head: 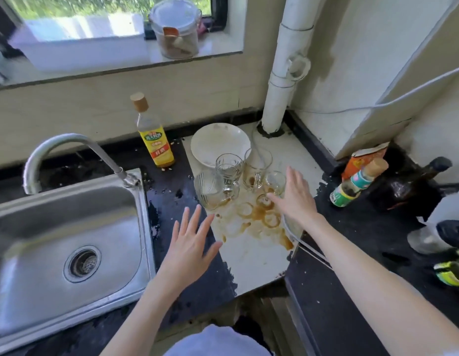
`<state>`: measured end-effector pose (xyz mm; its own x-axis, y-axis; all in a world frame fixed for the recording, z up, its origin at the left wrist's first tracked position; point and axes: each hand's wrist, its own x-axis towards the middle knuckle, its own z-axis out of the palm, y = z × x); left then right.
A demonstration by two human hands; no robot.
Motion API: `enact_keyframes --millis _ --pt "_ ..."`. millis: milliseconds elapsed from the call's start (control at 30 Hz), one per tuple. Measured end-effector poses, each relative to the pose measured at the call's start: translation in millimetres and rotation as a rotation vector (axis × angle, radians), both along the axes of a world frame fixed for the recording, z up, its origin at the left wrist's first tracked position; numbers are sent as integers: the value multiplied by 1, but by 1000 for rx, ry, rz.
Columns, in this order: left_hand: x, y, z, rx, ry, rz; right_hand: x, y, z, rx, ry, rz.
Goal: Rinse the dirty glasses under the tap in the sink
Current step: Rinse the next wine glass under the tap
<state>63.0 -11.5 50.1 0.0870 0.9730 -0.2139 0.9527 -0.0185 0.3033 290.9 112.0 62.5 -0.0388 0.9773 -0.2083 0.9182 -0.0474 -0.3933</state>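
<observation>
The yellow bottle point(154, 136) on the bench point(169, 201) has a label with a green patch and white Chinese letters, and a red patch below with more Chinese letters. They are too blurry to read for sure. The small jar point(358, 185) and the orange packet point(364, 158) on the right have coloured labels, but their words are too small to read.
</observation>
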Motion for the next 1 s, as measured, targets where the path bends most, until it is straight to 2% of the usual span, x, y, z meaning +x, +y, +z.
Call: enact_keyframes --millis 167,433,667,867,1000 --pt "11 25 1 38 -22 72 2 27 -24 -139 51 17" --pt "23 20 -12 28 -83 119 12 28 -31 -52 214 -2" --pt "11 -4 -2 -24 -84 125 -11 -16 -1 -46 229 133" --pt "-23 -46 1 139 -278 183 -88 -72 35 -63 322 363" --pt "-69 -81 8 172 -478 281 -163 -115 42 -182 450 448"
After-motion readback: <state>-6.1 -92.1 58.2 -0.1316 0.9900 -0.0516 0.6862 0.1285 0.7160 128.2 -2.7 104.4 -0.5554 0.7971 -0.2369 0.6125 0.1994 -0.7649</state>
